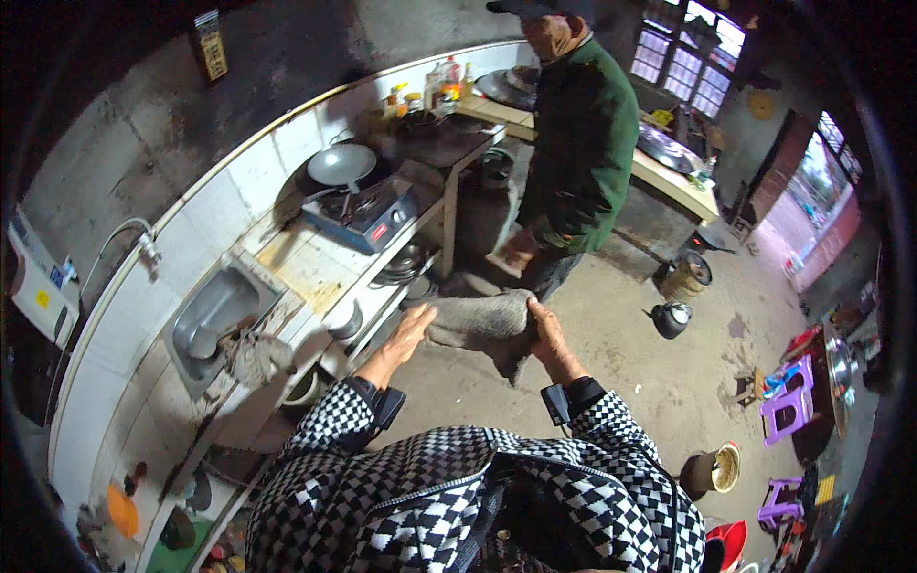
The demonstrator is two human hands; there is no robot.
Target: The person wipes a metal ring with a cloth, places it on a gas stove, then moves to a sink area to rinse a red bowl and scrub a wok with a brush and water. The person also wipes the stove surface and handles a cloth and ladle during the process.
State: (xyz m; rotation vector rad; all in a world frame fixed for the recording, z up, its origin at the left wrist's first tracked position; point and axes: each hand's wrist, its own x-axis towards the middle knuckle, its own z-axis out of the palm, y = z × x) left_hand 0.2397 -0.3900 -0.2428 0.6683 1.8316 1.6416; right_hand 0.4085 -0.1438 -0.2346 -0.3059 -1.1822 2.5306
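A grey-brown cloth [480,321] hangs in the air between my two hands, folded over, with a darker corner drooping at its right. My left hand [410,331] grips its left end. At the other end, the thumb of my right hand [550,335] lies on top of the cloth; the fingers behind it are hidden. Left of my arms is a metal sink [215,322] set in a tiled counter, with a crumpled rag [258,357] draped at its edge. Farther along the counter stands a gas stove [362,215] with a wok [342,165] above it.
Another person [584,143] in a green jacket stands just beyond the cloth. Bottles [450,80] line the back counter. On the floor to the right are a dark kettle [672,319], a small stove [686,276], a bucket [711,470] and purple stools [788,408].
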